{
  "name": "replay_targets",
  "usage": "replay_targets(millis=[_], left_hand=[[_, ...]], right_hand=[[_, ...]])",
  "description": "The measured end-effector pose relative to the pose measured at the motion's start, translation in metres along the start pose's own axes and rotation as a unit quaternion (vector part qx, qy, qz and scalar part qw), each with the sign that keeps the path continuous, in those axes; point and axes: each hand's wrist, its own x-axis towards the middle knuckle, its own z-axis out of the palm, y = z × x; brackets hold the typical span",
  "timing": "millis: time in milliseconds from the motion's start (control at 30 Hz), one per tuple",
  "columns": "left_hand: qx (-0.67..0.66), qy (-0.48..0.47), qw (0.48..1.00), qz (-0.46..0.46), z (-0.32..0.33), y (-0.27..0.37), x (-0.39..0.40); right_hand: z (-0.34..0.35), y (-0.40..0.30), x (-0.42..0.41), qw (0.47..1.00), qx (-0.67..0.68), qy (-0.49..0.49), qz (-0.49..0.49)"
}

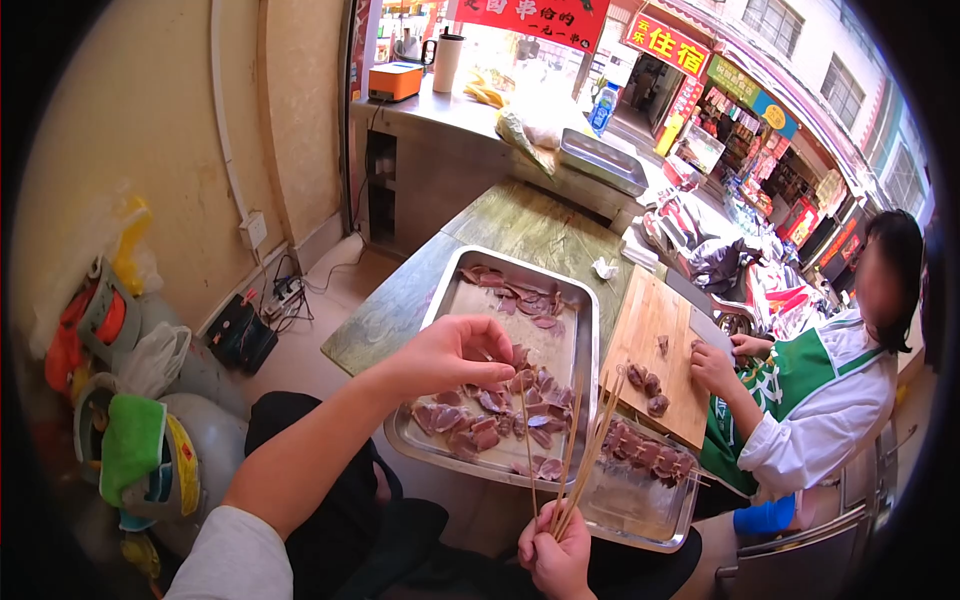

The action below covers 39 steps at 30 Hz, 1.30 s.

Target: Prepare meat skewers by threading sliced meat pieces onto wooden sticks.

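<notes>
My right hand point(556, 551) grips a bunch of thin bamboo skewers point(581, 457), their upper ends fanned apart. One skewer point(527, 435) leans away from the bunch and reaches up towards my left hand. Over the metal tray point(594, 337) hovers my left hand point(461, 356), its fingers curled and thumb and fingertips beside that skewer's top. Whether it pinches a piece of meat is unclear. Sliced raw dark-red meat point(457, 427) lies in the tray's near half, with more slices point(525, 296) at its far end. A second metal tray point(626, 514) holds a row of skewered meat point(649, 454).
A co-worker in a green apron point(799, 375) cuts meat on a wooden cutting board point(660, 330) with a cleaver point(709, 330). Gas cylinders point(199, 435) stand at left. A crumpled tissue point(604, 268) lies on the table point(525, 217). Behind is a steel counter point(442, 142).
</notes>
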Motion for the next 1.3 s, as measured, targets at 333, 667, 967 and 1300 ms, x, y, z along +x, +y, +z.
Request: replay_targets(millis=[333,667,967,1300], left_hand=[[0.207,0.049,0.977,0.033,0.013,0.001,0.000],[0.150,0.066,0.985,0.043,0.018,-0.006,0.001],[0.203,0.093,0.974,0.040,0.019,-0.003,0.001],[0.216,0.089,0.969,0.081,0.024,0.002,-0.002]], right_hand=[[-0.007,0.004,-0.001,0.999,0.026,0.018,0.023],[-0.016,0.009,0.004,0.989,0.111,0.003,0.097],[-0.016,0.009,0.004,0.989,0.110,0.001,0.095],[-0.011,0.009,0.003,0.985,0.131,0.013,0.108]])
